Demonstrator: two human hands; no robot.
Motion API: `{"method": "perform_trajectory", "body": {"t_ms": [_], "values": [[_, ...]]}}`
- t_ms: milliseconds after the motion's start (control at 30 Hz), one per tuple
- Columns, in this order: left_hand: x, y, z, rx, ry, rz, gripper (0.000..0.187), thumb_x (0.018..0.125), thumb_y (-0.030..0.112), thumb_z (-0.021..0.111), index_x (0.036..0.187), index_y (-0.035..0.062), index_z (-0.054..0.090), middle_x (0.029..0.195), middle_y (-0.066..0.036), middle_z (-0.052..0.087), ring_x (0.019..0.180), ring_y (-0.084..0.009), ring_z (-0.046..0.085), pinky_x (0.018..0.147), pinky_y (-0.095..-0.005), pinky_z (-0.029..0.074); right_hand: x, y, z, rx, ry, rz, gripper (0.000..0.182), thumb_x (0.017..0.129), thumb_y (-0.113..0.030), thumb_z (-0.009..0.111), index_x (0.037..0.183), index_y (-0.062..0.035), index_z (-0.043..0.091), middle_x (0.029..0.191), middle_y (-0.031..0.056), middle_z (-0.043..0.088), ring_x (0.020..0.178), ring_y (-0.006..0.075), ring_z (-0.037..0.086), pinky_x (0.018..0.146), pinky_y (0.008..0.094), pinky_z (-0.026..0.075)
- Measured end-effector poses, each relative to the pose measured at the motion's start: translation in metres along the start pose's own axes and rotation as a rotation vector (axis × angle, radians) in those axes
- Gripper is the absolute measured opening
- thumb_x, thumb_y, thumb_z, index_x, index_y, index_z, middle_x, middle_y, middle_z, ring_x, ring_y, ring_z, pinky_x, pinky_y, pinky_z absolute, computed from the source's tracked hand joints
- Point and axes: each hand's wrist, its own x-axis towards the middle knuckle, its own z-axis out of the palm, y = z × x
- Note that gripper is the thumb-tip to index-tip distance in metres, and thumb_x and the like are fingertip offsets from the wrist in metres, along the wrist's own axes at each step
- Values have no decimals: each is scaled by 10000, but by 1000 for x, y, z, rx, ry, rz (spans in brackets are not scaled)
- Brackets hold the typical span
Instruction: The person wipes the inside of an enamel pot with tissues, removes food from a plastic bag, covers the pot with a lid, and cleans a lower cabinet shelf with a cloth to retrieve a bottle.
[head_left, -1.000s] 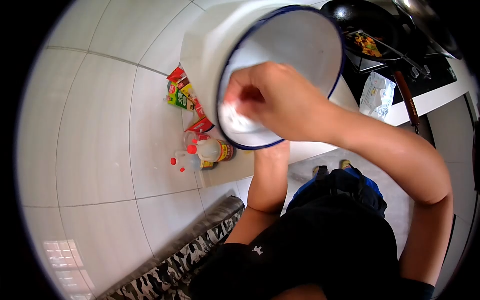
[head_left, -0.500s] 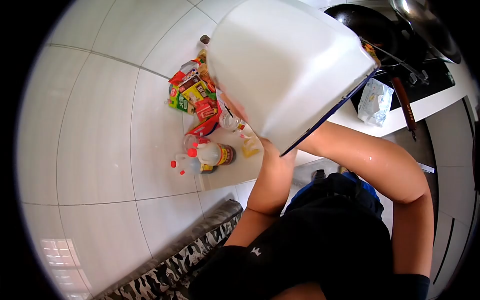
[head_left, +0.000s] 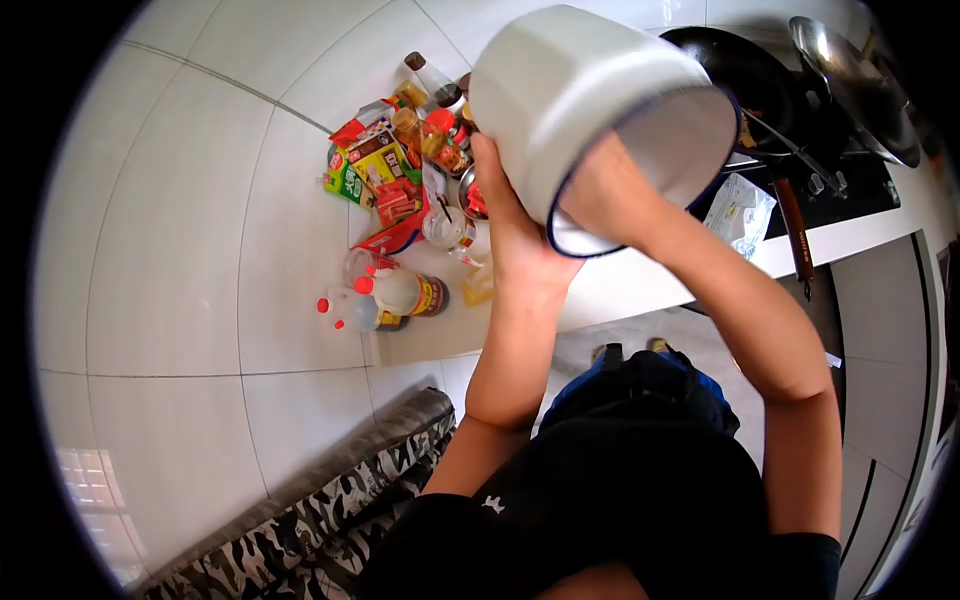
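Observation:
A white container with a dark blue rim is held up over the counter, its opening tilted toward me. My left hand supports its outside from the left and below, the thumb along the wall and the other fingers hidden. My right hand reaches through the opening, its fingers blurred and mostly hidden inside. Whether that hand grips anything cannot be made out.
Seasoning packets, jars and a dark bottle crowd the counter at left, with red-capped bottles nearer. At right are a wok on the stove, a metal lid and a plastic packet.
The container has turned so its opening now faces me, showing its inside. My right hand, hidden before, now reaches into it. The dark bottle and jars have come into view.

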Motion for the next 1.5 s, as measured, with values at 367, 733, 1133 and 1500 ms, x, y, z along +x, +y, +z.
{"method": "perform_trajectory", "body": {"t_ms": [367, 733, 1133, 1500], "values": [[2, -8, -17, -94, 47, 41, 466, 925, 466, 412, 1288, 178, 461, 1264, -33, 509, 1202, -214, 471, 1007, -421, 379, 19, -21, -4, -126, -49, 111, 161, 718, -38, 598, 878, -38, 612, 821, 179, 627, 758, 364, 617, 684, 417, 503], [0, -11, -15, -162, 18, 76, 497, 913, 498, 419, 1257, 142, 471, 1227, -53, 524, 1168, -231, 493, 970, -425, 410, 18, -42, -15, 154, -201, 247, 91, 776, -17, 584, 852, -3, 633, 790, 195, 640, 751, 356, 627, 666, 385, 496], [-3, -16, -22, -442, -211, 57, 572, 908, 542, 399, 1289, 118, 445, 1250, -86, 511, 1164, -250, 502, 955, -432, 430, 37, -41, -19, 414, -203, 356, 125, 678, -9, 604, 774, -30, 681, 788, 149, 669, 743, 307, 642, 693, 373, 510], [-10, -25, -25, -142, -249, 109, 581, 907, 574, 371, 1325, 173, 401, 1304, -41, 469, 1228, -219, 445, 995, -417, 394, 41, -37, -2, 15, -169, 295, 72, 742, -43, 614, 754, 18, 651, 768, 232, 642, 758, 375, 644, 702, 407, 536]]}}
